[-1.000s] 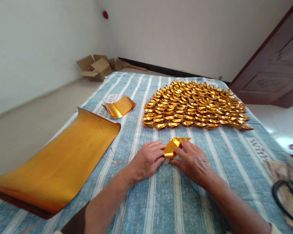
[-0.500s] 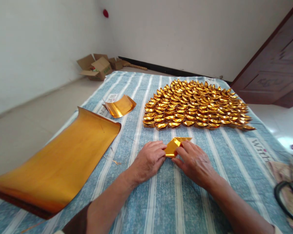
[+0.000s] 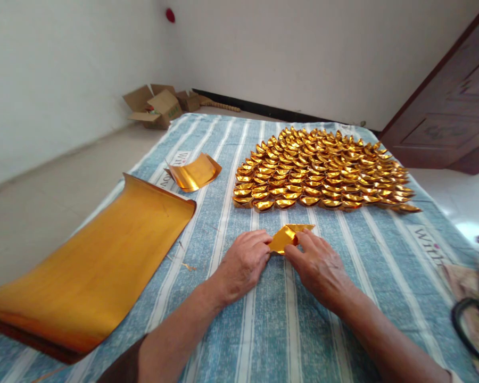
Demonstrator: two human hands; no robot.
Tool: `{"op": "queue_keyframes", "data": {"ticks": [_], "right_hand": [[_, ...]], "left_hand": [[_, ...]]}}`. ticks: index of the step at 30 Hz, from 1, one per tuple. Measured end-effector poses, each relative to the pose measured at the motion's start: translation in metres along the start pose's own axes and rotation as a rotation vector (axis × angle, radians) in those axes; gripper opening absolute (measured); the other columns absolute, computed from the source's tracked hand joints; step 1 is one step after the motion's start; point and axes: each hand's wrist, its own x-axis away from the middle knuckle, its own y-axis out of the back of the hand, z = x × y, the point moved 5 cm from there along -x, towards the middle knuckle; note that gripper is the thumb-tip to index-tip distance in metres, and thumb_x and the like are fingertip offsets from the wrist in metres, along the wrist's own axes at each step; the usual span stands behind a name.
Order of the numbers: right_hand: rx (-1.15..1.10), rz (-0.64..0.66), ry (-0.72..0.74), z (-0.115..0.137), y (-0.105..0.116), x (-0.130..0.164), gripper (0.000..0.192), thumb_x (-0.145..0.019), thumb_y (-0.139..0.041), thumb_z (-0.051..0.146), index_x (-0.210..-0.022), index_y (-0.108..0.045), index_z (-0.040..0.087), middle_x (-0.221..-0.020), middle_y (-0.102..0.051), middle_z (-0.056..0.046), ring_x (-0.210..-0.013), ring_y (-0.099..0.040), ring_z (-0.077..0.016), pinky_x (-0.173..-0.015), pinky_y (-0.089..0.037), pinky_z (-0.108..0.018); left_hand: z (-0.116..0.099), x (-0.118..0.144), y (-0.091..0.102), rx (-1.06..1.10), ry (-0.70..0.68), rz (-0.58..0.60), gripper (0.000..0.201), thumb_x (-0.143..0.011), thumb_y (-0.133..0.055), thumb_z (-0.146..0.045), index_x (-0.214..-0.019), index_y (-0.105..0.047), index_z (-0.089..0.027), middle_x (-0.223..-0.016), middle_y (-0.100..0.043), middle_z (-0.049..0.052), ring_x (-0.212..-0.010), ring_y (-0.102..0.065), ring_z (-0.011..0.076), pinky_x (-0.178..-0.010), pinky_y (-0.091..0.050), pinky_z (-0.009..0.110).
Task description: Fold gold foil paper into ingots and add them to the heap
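A small piece of gold foil paper [image 3: 288, 235], partly folded, lies pressed on the blue striped cloth [image 3: 279, 324]. My left hand [image 3: 243, 263] pinches its left end and my right hand [image 3: 319, 266] holds its right side, fingertips on the fold. Just beyond the hands sits a large tight array of folded gold paper ingots [image 3: 319, 170], several rows deep.
A long stack of gold foil sheets [image 3: 91, 266] curls up at the left. A small curled gold sheet [image 3: 195, 173] lies behind it. Open cardboard boxes [image 3: 154, 105] stand on the floor by the wall. A dark door [image 3: 451, 111] is at right; scissors handles [image 3: 473, 324] lie at the right edge.
Both hands keep pressing and folding the gold piece, which has flattened slightly. The view has tilted a little; nothing else has moved.
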Motion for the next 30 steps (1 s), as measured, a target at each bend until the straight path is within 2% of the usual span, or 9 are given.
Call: {"op": "queue_keyframes", "data": {"ticks": [9,14,20,30], "right_hand": [[0.036,0.015,-0.052,0.0043,-0.0011,-0.0040,0.014,-0.089,-0.051,0.016,-0.094,-0.062,0.023,-0.088,-0.059,-0.009,-0.083,-0.052,-0.0248,-0.070,-0.041,-0.035],[0.041,-0.024,-0.093,0.0061,-0.0016,-0.0052,0.012,-0.089,-0.051,0.016,-0.086,-0.062,0.021,-0.085,-0.060,-0.009,-0.082,-0.053,-0.0247,-0.069,-0.040,-0.036],[0.032,-0.043,-0.123,0.0053,-0.0082,-0.0053,0.013,-0.090,-0.051,0.015,-0.079,-0.058,0.020,-0.082,-0.059,-0.009,-0.085,-0.052,-0.0256,-0.070,-0.039,-0.037],[0.063,-0.087,-0.160,0.0079,-0.0050,-0.0075,0.018,-0.092,-0.051,0.019,-0.075,-0.057,0.019,-0.078,-0.058,-0.006,-0.080,-0.050,-0.0234,-0.068,-0.035,-0.034]], "left_hand": [[0.0016,-0.0006,-0.0040,0.009,0.090,-0.024,0.017,-0.089,-0.048,-0.010,-0.094,-0.063,-0.016,-0.104,-0.067,0.008,-0.110,-0.058,0.0234,-0.101,-0.045,0.049],[0.0005,-0.0032,-0.0033,0.026,0.139,-0.092,0.015,-0.089,-0.048,-0.010,-0.089,-0.062,-0.015,-0.096,-0.066,0.009,-0.099,-0.060,0.0212,-0.094,-0.049,0.044],[-0.0020,-0.0032,-0.0031,-0.078,0.167,-0.196,0.014,-0.088,-0.049,-0.008,-0.080,-0.059,-0.014,-0.087,-0.062,0.009,-0.094,-0.057,0.0224,-0.088,-0.051,0.042],[-0.0011,-0.0010,-0.0063,-0.185,0.164,-0.196,0.010,-0.086,-0.050,-0.006,-0.082,-0.059,-0.010,-0.088,-0.062,0.011,-0.092,-0.057,0.0236,-0.086,-0.052,0.044]]}}
